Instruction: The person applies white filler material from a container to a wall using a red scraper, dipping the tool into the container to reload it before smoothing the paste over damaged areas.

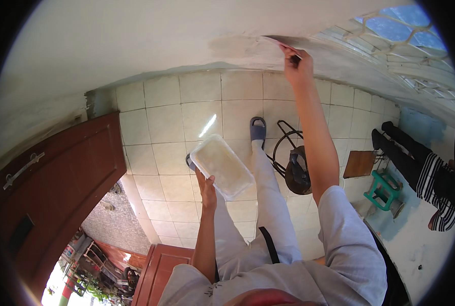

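Note:
A wide, thin metal blade (278, 42) lies flat near a greyish patch on the white wall (136, 35). My right hand (299, 66) grips this putty knife, my arm stretched up along the right of the view. Lower down, my left hand (207, 186) holds a shallow translucent plastic tray (222, 163) by its near left side, over the tiled floor. The tray has a pale, cloudy bottom; I cannot make out what, if anything, is in it. My feet in grey slippers (258, 130) show beyond and beside the tray.
A black stool (298, 173) stands right of my legs. At the right are a green plastic stool (383, 188), a brown board (359, 164) and another person (431, 178) in striped top. A brown door (74, 163) stands open at left; a barred window (400, 35) is upper right.

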The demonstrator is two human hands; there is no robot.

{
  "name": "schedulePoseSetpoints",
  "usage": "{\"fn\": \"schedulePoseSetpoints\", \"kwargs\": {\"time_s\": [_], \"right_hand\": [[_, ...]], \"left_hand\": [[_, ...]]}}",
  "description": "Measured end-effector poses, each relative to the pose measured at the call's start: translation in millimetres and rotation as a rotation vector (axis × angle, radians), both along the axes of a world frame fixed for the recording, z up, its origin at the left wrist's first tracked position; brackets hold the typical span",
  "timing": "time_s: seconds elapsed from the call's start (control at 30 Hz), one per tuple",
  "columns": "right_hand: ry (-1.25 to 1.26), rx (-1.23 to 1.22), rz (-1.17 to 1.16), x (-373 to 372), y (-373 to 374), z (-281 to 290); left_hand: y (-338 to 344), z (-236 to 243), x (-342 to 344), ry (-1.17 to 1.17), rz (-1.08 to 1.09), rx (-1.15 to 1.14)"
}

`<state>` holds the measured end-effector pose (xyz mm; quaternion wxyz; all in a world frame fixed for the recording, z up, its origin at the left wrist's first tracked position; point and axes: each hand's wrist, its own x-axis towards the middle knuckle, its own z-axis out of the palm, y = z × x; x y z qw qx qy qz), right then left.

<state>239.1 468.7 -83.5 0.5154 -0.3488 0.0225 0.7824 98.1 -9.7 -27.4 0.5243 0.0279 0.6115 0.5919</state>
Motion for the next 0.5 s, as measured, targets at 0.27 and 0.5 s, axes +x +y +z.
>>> {"fn": "schedulePoseSetpoints", "kwargs": {"time_s": [0.27,0.5], "right_hand": [[-0.176,-0.048,-0.019,-27,-97,-30],[-0.54,-0.294,0.403,-130,-126,-161]], "left_hand": [[-4,-1,3,-0.039,0.056,0.01],[-28,-18,-7,-0.034,0.151,-0.04]]}}
